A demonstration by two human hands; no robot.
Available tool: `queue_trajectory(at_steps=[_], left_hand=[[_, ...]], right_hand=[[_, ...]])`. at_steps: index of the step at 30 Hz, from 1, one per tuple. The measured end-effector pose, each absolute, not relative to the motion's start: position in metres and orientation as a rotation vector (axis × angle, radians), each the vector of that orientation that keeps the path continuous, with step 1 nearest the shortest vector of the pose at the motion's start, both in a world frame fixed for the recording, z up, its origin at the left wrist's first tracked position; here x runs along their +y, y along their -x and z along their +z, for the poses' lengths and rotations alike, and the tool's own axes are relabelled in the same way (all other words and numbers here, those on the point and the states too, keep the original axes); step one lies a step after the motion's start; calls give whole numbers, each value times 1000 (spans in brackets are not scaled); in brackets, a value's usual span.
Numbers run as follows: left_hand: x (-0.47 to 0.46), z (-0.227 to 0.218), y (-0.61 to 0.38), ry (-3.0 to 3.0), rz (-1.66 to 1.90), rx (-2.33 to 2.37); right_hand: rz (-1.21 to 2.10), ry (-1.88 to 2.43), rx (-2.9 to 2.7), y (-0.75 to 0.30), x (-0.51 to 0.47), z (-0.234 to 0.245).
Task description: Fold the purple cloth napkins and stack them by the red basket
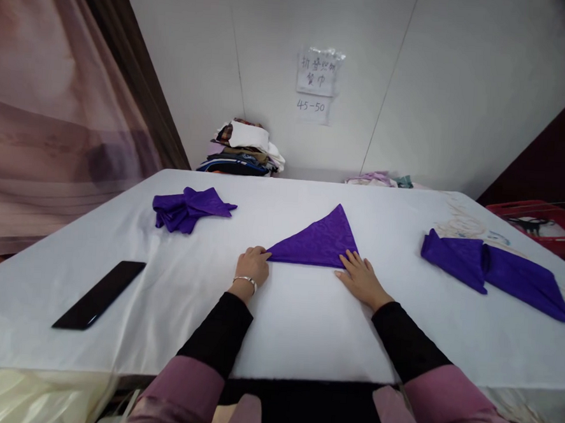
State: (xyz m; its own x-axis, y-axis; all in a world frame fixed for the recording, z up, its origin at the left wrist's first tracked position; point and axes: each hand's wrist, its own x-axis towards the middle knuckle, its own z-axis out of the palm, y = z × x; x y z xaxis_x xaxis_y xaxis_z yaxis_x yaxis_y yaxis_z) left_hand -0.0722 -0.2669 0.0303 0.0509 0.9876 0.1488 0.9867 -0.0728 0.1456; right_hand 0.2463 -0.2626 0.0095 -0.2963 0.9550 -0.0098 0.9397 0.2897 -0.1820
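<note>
A purple cloth napkin point(316, 239), folded into a triangle, lies on the white-covered table with its long edge towards me and its peak pointing away. My left hand point(253, 265), wearing a bracelet, is closed at the left corner, thumb and fingers pinching the fabric. At the right corner my right hand point(362, 280) rests with fingers spread, the fingertips touching the cloth. Another purple napkin point(191, 209) sits loosely crumpled at the left. On the right lie folded purple napkins point(494, 272); how many I cannot tell.
A black phone-like slab point(99, 295) lies on the left of the table point(304, 328). Behind the table stands a stack of folded clothes point(248, 149). Pale strings point(461, 222) lie at the back right, near a red basket point(540, 221). Paper signs point(318, 76) hang on the wall.
</note>
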Motion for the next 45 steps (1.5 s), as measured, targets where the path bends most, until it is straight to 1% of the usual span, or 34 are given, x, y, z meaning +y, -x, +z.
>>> queue_trajectory(at_steps=[7, 12, 17, 20, 24, 28, 31, 35, 39, 41, 45], left_hand=[[-262, 30, 77, -2303, 341, 2129], [-261, 31, 79, -2323, 328, 2137], [-259, 34, 83, -2305, 318, 2226], [-258, 34, 87, -2257, 305, 2260], [-261, 33, 90, -2223, 323, 2260], [-262, 41, 75, -2232, 449, 2330], [-254, 49, 47, -2359, 537, 2230], [-238, 43, 9, -2498, 404, 1936], [-230, 23, -4, -2410, 203, 1910], [-230, 17, -2, -2369, 147, 1918], [-231, 14, 0, -2368, 118, 1931]], right_hand=[[280, 1820, -2434, -245, -264, 13], [294, 1842, -2443, -240, -265, 26], [226, 1697, -2466, -226, -253, 43], [309, 1604, -2532, -220, -245, 38], [370, 1604, -2580, -220, -243, 22], [363, 1596, -2578, -222, -246, 17], [351, 1583, -2585, -221, -245, 19], [303, 1590, -2583, -220, -245, 19], [320, 1580, -2584, -220, -246, 19], [403, 1586, -2585, -221, -244, 23], [677, 1655, -2530, -219, -224, 39]])
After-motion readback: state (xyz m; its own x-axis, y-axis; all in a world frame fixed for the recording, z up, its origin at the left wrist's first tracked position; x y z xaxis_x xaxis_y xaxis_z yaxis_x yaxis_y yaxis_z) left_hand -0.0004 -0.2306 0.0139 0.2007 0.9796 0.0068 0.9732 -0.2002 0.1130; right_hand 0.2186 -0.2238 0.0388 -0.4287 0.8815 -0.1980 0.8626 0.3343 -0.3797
